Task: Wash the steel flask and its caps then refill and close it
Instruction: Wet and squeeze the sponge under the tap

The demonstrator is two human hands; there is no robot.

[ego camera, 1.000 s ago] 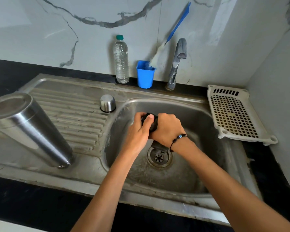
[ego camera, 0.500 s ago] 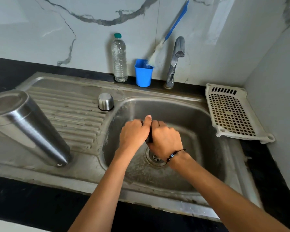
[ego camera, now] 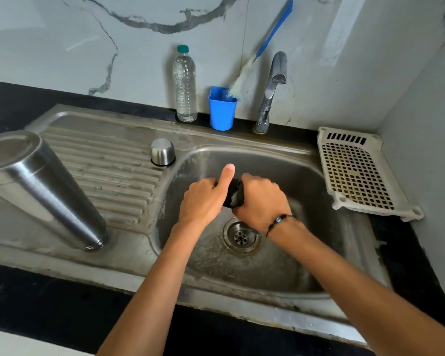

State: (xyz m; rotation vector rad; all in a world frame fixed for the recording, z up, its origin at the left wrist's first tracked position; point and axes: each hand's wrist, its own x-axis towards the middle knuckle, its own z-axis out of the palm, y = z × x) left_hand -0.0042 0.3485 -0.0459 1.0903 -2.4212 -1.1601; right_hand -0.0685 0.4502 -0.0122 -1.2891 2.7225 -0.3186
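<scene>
Change: since half a second ago the left thumb has been raised straight up, where it was laid flat across the joined hands; both hands have been kept over the round steel drain (ego camera: 242,236).
Left hand (ego camera: 203,199): clenched on one side of the small black inner cap (ego camera: 233,195), thumb lifted off it.
Right hand (ego camera: 262,199): wrapped over the other side of the same cap, a dark beaded bracelet (ego camera: 278,222) worn at the wrist.
Meaning: the cap is judged to be mid-rub or mid-twist; no water is seen running from the chrome tap (ego camera: 271,91), so rinsing appears unfinished.
Tall steel flask (ego camera: 40,188): stood mouth-down on the ribbed drainboard, far left of the drain, untouched.
Small domed steel outer cap (ego camera: 162,152): set upside down on the drainboard, up and left of the drain.
Surface: a scuffed, water-stained stainless steel sink (ego camera: 319,291) set into a black counter.
Room: a white marble-veined wall behind the drain, with a clear plastic water bottle (ego camera: 184,86), a blue plastic cup (ego camera: 222,109) holding a blue-handled bottle brush (ego camera: 274,32), and a white perforated plastic tray (ego camera: 355,173) to the right.
</scene>
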